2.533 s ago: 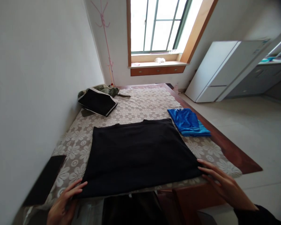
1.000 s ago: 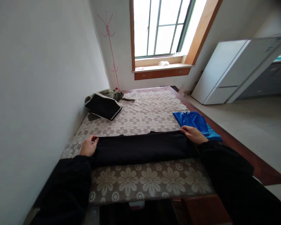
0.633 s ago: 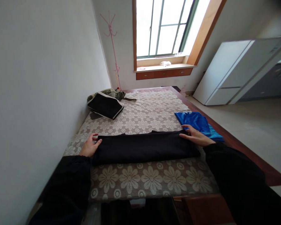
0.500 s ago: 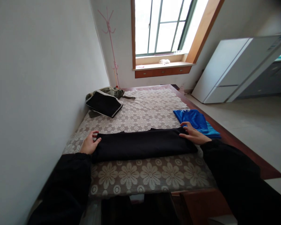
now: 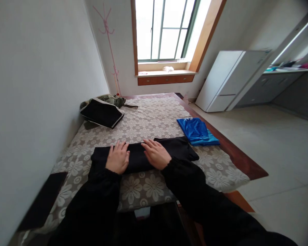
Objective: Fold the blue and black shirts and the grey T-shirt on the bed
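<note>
Folded black cloth (image 5: 137,160) being touched by the flattened left hand (image 5: 118,158) and right hand (image 5: 156,153).
On the near part of a flower-patterned cover (image 5: 155,119), its middle is being partly hidden by both hands, which are being held flat upon it. Its right end is being neighboured by a blue bundle (image 5: 196,131); at left, a dark flat object (image 5: 43,200) is being shown, its kind hard to tell.

I've got passage over the lace cloth (image 5: 154,119) beyond the black garment (image 5: 138,160); blue fabric (image 5: 196,131) blocks right, white-edged black item (image 5: 102,112) and wall (image 5: 41,85) block left.
</note>
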The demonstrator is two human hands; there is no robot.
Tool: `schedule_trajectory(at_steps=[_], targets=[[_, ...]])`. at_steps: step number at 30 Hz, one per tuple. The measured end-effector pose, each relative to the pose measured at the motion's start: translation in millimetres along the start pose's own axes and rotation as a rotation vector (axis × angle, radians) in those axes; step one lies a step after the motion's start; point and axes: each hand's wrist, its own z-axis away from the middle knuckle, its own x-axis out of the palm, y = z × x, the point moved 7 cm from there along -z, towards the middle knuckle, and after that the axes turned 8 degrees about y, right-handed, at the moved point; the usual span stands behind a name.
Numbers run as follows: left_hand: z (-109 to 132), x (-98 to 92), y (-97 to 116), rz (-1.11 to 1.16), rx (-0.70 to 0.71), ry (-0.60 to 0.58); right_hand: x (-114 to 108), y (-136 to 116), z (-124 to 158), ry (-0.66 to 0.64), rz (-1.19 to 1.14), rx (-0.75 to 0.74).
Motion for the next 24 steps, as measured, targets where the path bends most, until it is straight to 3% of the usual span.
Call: schedule_trajectory(at_steps=[3,7,19,22,24], targets=[[-3,30.3,31,-0.009,-0.015,-0.022,42,-30,-17,-0.029,-0.018,0.067],[4,53.0,25,-0.04,-0.057,-0.018,68,-27,-15,-0.027,-0.033,0.122],[11,51.8,21,-0.033,-0.076,-0.019,73,-21,-6,0.036,-0.014,0.15],[20,41.9,-1,-0.058,-0.112,-0.013,65,5,7,0.025,0.031,0.176],[29,31.1,-26,-0.086,-0.143,0.005,53,40,23,0.032,0.092,0.221]])
